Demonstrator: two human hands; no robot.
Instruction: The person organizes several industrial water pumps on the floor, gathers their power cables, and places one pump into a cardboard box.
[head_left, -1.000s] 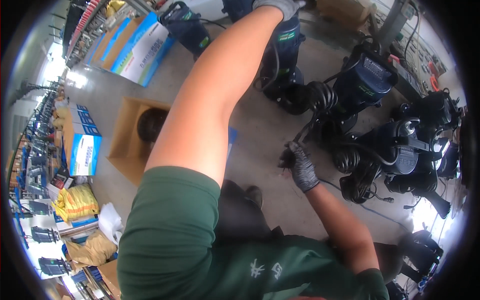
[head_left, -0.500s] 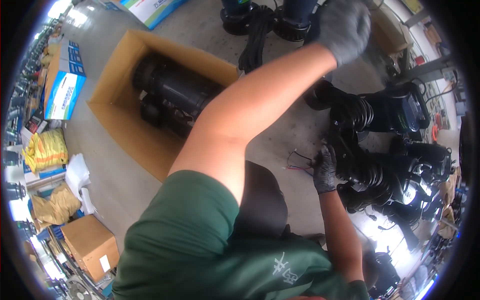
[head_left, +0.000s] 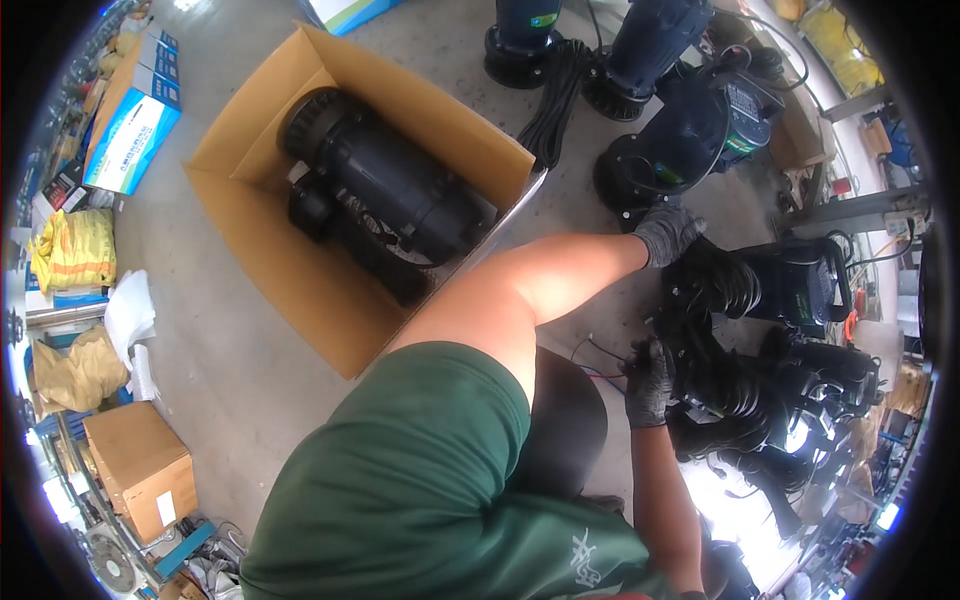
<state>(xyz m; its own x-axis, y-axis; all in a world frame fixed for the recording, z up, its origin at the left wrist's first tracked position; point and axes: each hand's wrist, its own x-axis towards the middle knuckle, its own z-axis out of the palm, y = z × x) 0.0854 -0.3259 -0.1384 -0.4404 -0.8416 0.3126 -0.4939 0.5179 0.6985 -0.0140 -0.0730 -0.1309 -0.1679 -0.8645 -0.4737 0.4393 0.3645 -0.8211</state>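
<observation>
Both my hands wear grey gloves. My left hand [head_left: 670,235] is reached across to the right, fingers curled, between a dark pump [head_left: 690,130] and the coiled black cable [head_left: 738,285] of another pump [head_left: 795,285] lying on its side. What those fingers hold, if anything, is hidden. Nearer to me, my right hand [head_left: 648,388] is closed around a black cable by the lower coils. Thin coloured wires [head_left: 597,374] stick out to the left of it. An open cardboard box [head_left: 250,260] on the left contains a black pump [head_left: 390,180] lying on its side.
Upright pumps [head_left: 523,40] and a bundled cable [head_left: 550,110] stand beyond the box. More pumps [head_left: 815,375] crowd the right side. A blue-and-white carton [head_left: 135,130], a yellow sack [head_left: 75,250] and a closed brown box [head_left: 140,470] line the left.
My left hand has come down from the far pumps toward the cable coils. My right hand stays by the wires. The view has shifted, showing more of the open box.
</observation>
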